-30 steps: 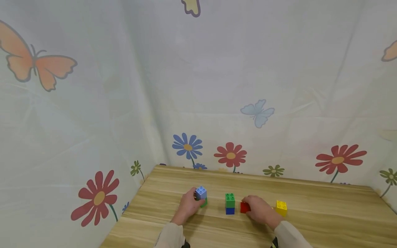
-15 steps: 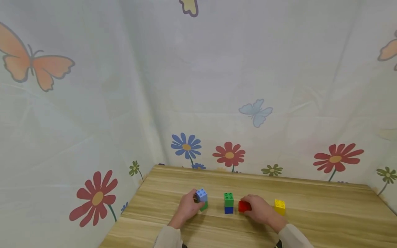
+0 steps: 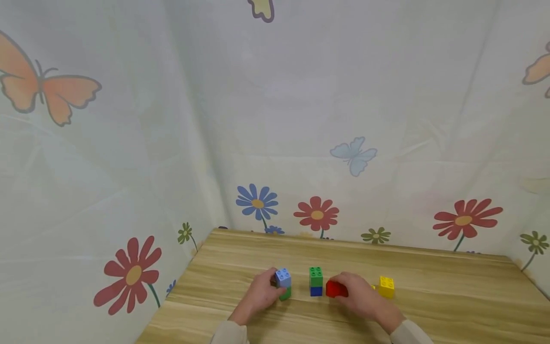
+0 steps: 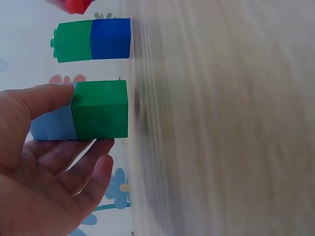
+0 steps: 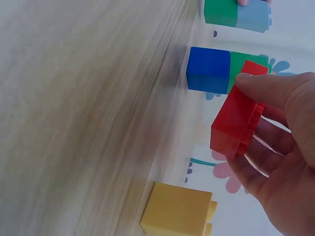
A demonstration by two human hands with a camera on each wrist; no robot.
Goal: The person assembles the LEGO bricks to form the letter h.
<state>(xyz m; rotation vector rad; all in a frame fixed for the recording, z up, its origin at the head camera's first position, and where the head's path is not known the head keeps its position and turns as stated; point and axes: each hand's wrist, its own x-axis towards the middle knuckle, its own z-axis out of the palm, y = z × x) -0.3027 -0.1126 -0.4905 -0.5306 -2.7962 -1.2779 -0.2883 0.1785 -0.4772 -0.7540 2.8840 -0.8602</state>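
Observation:
My left hand (image 3: 263,290) grips a two-brick stack, a light blue toy brick (image 3: 283,277) on top of a green brick (image 4: 101,110). In the left wrist view the thumb lies across the join, fingers behind. My right hand (image 3: 357,295) pinches a longer red brick (image 5: 236,115) between thumb and fingers. In the right wrist view that brick is tilted and raised off the tabletop, studs toward the palm. Between the hands stands another stack, a green brick (image 3: 315,277) on a dark blue brick (image 3: 316,291); the red brick is close to its right side.
A yellow brick (image 3: 386,287) stands on the wooden table (image 3: 451,296) just right of my right hand, and a small yellow bit shows between them. Behind the table's far edge hangs a pale cloth (image 3: 386,95) printed with flowers and butterflies.
My left hand has brought its stack a little nearer and to the right. My right hand has lifted and tilted the red brick, shifting it slightly left. The middle stack stays put.

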